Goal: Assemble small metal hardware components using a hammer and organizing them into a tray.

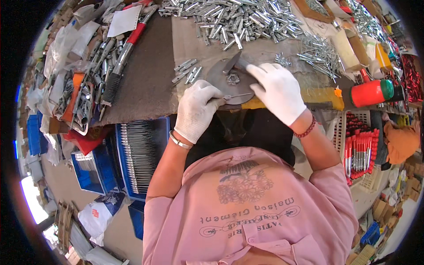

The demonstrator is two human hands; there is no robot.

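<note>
My left hand [195, 108], in a white glove, pinches a slim metal rod [237, 95] at its near end, low over a round dark metal plate [215, 73]. My right hand [278, 90], gloved too, grips a small hammer whose dark head [231, 62] is above the plate's far side. Much of the hammer's handle is hidden by the glove. Between the two hands, a little heap of small shiny parts [232, 79] sits on the plate. Beyond my left hand lie several short metal sleeves [187, 70].
A big pile of silvery sleeves [238, 20] covers the bench's far side. Thin metal rods [321, 55] lie at right, near a red-and-green container [372, 92]. Tools crowd the left, including a long ratchet-like tool [121, 62]. Below the bench are a blue bin of rods [137, 154] and red-handled tools [358, 152].
</note>
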